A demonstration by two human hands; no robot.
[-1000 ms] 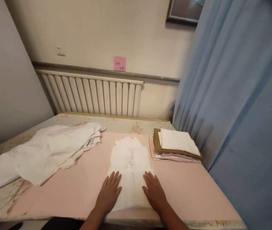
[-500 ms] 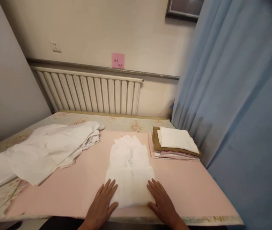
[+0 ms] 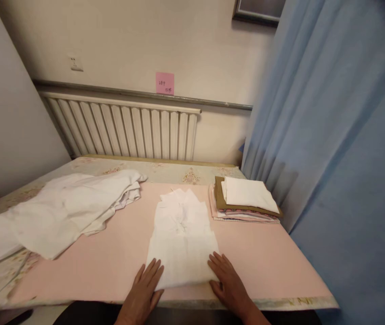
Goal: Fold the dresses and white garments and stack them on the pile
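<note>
In the head view a white garment (image 3: 183,243), folded narrow, lies flat on the pink cloth in front of me. Its collar-like end points away toward the wall. My left hand (image 3: 144,286) rests at the garment's near left corner, fingers stretched out and palm down. At the near right edge lies my right hand (image 3: 227,280), also flat with its fingers extended. Both sets of fingertips touch the fabric, and neither hand grasps anything.
A loose heap of white clothes (image 3: 67,212) spreads over the left side. At the right sits a folded stack of clothes (image 3: 250,195), white and brown on top. The pink cloth (image 3: 267,262) covers a floral bedspread (image 3: 175,172). A blue curtain (image 3: 341,149) hangs along the right; a radiator (image 3: 128,128) stands behind.
My left hand has slid slightly toward me and to the left, off most of the fabric. The right hand has barely moved. The camera view has shifted a little.
</note>
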